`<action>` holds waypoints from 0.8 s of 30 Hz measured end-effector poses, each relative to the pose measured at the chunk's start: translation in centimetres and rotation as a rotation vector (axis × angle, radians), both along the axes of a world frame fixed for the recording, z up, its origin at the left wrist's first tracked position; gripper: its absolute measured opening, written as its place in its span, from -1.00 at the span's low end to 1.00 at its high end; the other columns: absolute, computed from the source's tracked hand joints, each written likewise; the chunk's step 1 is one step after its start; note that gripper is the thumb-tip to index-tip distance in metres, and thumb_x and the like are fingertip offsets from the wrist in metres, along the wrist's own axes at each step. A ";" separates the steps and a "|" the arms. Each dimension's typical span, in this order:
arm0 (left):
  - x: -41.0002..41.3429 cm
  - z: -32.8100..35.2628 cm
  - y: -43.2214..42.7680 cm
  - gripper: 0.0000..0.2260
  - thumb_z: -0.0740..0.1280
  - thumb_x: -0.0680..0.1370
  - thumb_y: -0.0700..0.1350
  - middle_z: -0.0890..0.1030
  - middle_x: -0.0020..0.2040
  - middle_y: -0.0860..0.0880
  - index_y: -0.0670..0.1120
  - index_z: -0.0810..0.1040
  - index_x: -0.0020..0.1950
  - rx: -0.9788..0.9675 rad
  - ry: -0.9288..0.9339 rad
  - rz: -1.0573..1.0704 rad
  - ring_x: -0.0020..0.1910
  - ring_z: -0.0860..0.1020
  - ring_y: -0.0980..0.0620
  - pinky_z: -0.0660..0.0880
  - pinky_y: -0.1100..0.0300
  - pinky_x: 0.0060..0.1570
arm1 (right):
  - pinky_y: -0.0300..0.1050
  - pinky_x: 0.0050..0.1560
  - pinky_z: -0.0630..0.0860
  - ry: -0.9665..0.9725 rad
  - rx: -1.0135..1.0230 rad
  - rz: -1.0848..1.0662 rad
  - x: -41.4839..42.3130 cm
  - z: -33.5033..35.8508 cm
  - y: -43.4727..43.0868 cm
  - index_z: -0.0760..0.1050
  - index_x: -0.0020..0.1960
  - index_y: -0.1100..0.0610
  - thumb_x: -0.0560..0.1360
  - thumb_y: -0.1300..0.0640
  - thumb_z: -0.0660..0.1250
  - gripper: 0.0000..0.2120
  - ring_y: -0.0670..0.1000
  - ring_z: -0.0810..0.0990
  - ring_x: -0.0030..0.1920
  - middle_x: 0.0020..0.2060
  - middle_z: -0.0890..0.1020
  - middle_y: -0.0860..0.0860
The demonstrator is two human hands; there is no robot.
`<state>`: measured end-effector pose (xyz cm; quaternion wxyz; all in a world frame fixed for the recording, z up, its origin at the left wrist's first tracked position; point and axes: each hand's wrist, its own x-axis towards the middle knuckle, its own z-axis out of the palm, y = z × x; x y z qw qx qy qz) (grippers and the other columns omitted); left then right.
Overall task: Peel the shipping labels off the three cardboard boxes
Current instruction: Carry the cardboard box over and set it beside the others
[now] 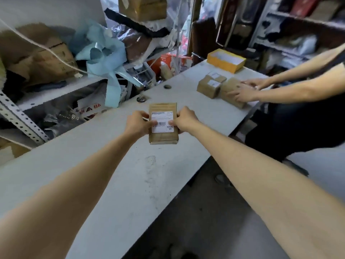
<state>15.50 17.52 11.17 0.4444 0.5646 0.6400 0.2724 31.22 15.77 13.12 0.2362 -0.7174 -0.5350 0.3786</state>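
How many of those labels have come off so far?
None, by the look of it. Both hands, left hand and right hand, hold one cardboard box with its white label still stuck flat. Two far boxes also show labels; another person's hands rest beside them.

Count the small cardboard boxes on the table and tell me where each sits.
4. One labelled box is held between the left hand and right hand; three cluster at the far right: rear, front-left, and one under another person's hands. More may be hidden.
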 end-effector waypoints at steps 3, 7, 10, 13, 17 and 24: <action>4.0 0.7 0.1 -0.64 0.44 0.46 -0.20 0.62 0.04 -0.27 -0.29 0.45 0.19 0.000 -0.045 -0.176 -0.11 0.65 -0.15 0.62 -0.03 -0.04 | 0.07 0.00 0.63 -0.007 0.007 -0.170 3.8 0.3 -2.3 0.50 0.19 0.24 0.49 0.22 0.39 -0.71 0.14 0.62 0.06 0.11 0.62 0.16; 10.7 1.4 -1.7 -0.66 0.44 0.45 -0.24 0.60 0.03 -0.32 -0.33 0.45 0.15 0.006 -0.098 -0.396 -0.14 0.62 -0.16 0.61 0.01 -0.13 | 0.07 0.02 0.62 -0.024 0.040 -0.402 9.2 0.6 -7.4 0.52 0.15 0.25 0.47 0.20 0.41 -0.72 0.14 0.63 0.05 0.09 0.63 0.16; 16.4 1.2 -4.8 -0.67 0.45 0.45 -0.21 0.60 0.02 -0.25 -0.31 0.48 0.14 0.015 -0.090 -0.564 -0.13 0.63 -0.14 0.62 0.07 -0.20 | 0.08 0.01 0.62 -0.054 0.035 -0.569 13.5 0.8 -12.6 0.50 0.14 0.27 0.46 0.18 0.42 -0.70 0.14 0.62 0.05 0.09 0.62 0.16; 22.6 1.1 -9.0 -0.76 0.47 0.44 -0.18 0.62 -0.01 -0.15 -0.21 0.52 0.04 0.047 -0.064 -0.753 -0.12 0.64 -0.10 0.62 0.09 -0.20 | -0.04 -0.13 0.62 -0.096 0.031 -0.753 17.7 0.6 -19.0 0.51 0.13 0.25 0.47 0.17 0.41 -0.72 0.12 0.63 0.01 0.07 0.63 0.14; 31.1 0.5 -16.7 -0.74 0.49 0.42 -0.20 0.66 -0.01 -0.16 -0.22 0.59 0.07 0.022 -0.062 -1.014 -0.12 0.66 -0.09 0.63 0.00 -0.07 | 0.05 -0.02 0.63 -0.073 -0.005 -1.042 22.8 -0.2 -29.3 0.52 0.10 0.27 0.45 0.20 0.40 -0.74 0.15 0.64 0.01 0.08 0.60 0.17; 43.0 -0.6 -34.1 -0.80 0.49 0.43 -0.15 0.67 -0.04 -0.20 -0.15 0.57 -0.01 0.001 -0.051 -1.415 -0.13 0.66 -0.12 0.60 -0.02 0.02 | 0.02 -0.09 0.64 -0.086 -0.038 -1.422 28.0 -0.5 -48.5 0.48 -0.09 0.20 0.45 0.22 0.41 -0.89 0.14 0.64 -0.04 0.04 0.63 0.16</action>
